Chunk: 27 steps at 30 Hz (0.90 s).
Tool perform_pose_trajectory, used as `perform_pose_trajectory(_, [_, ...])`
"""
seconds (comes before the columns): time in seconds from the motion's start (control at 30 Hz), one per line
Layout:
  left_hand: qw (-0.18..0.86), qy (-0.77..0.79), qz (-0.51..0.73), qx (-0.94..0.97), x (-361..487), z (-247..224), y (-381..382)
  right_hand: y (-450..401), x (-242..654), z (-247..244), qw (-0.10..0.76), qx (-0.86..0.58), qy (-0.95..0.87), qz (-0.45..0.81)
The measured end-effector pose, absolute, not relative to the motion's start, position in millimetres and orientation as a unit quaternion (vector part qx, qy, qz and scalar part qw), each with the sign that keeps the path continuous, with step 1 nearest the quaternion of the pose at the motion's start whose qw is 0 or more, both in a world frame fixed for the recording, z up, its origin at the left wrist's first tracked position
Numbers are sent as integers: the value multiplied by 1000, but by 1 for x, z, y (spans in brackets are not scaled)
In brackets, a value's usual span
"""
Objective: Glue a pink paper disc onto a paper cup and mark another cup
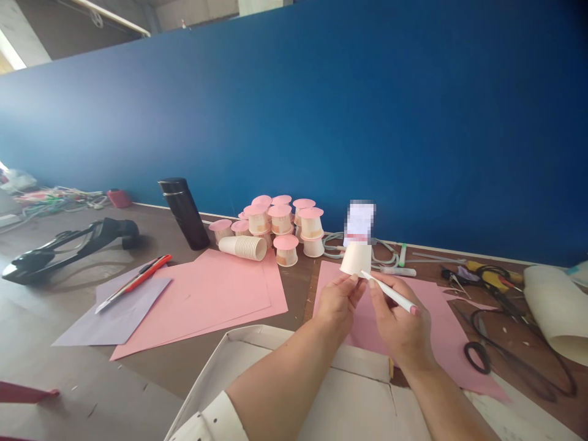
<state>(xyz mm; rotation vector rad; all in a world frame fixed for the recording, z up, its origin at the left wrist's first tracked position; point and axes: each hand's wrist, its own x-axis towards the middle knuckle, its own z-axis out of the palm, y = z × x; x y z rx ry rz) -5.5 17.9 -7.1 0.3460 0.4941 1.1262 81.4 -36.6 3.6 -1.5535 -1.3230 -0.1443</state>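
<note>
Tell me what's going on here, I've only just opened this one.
A person is working on a white paper cup at a desk. The left hand holds it wide end down, and the right hand holds a white marker with its tip at or very near the cup's lower edge. To the left, cups topped with pink discs stand grouped, some stacked, behind and beside a nested row of plain cups lying on its side.

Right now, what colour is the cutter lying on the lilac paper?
The cutter is red-orange with a dark slider, clearest in the head view.
</note>
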Motion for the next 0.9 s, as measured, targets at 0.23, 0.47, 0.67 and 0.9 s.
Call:
perform_pose_trajectory(0.23, [802, 225, 528, 166, -5, -10, 19, -37, 83, 3, 518, -650, -554, -57])
perform_pose_trajectory(0.47, [804, 226, 525, 164, -5, -10, 19, -36, 82, 3, 519, -648, -554, -59])
perform_pose_trajectory(0.67, [802, 225, 524, 178, -5, -10, 18, -36, 82, 3, 520, -648, -553, -59])
perform_pose_trajectory(0.9, [800, 227, 526, 180, -4, -12, 19, -36, 82, 2, 520, -647, -554, -64])
